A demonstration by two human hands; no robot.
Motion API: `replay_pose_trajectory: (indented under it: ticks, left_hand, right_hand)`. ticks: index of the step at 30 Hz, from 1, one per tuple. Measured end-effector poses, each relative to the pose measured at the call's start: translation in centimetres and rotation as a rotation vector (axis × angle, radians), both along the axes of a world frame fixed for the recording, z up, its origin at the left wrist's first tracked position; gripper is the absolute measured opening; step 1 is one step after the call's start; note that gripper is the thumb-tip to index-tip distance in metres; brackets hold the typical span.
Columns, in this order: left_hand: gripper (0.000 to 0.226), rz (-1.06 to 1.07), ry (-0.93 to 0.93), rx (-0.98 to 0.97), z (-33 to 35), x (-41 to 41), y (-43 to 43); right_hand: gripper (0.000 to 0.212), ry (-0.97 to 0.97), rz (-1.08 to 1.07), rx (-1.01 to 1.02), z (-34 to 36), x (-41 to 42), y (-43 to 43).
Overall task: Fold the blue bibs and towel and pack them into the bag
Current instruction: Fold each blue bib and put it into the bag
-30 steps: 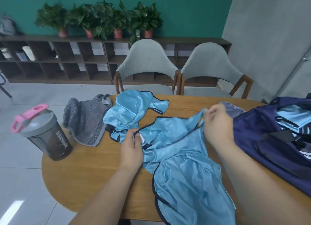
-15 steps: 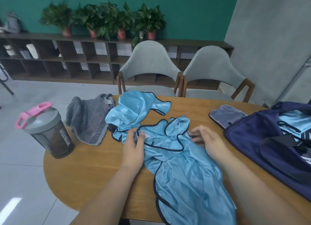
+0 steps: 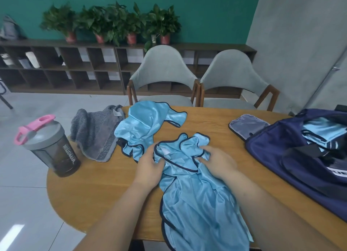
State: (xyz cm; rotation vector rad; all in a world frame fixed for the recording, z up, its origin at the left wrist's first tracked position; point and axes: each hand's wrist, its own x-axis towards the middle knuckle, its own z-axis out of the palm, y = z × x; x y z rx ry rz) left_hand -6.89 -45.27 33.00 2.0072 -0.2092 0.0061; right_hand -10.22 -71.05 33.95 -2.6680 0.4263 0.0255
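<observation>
Between the two hands, on the tabletop (image 3: 93,194), lies a blue bib (image 3: 197,203). Its collar end is bunched and its body trails back toward the person. The left hand (image 3: 150,168) pinches the collar trim between thumb and fingers. The right hand (image 3: 217,160) rests on the bunched shoulder, fingers loosely straight. Just beyond the left hand sits a second crumpled bib (image 3: 142,123), with the grey towel (image 3: 95,134) further left. Right of the right hand stands the navy bag (image 3: 300,157), unzipped, with folded blue cloth (image 3: 323,130) inside.
</observation>
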Motion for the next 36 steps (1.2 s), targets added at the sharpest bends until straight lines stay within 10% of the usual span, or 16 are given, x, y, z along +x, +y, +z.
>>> replay_pose_trajectory:
  ticks: [5,16,30,36]
  left_hand:
    - [0.032,0.066,-0.031,0.056,-0.2,0.3,0.0]
    - [0.020,0.271,-0.107,-0.222,7.9,3.6,0.3]
    - [0.007,-0.144,-0.282,-0.693,20.9,-2.3,-3.5]
    - [0.013,-0.287,-0.528,-0.437,21.7,-4.5,-5.2]
  right_hand:
    - [0.013,-0.392,-0.186,0.317,-1.9,-2.5,-0.4]
    - [0.011,-0.920,-0.630,0.975,3.7,-2.2,-6.0]
    - [0.030,-1.346,-0.084,0.448,18.4,-6.0,2.6]
    - [0.030,-1.216,0.276,0.272,19.2,-6.7,5.3]
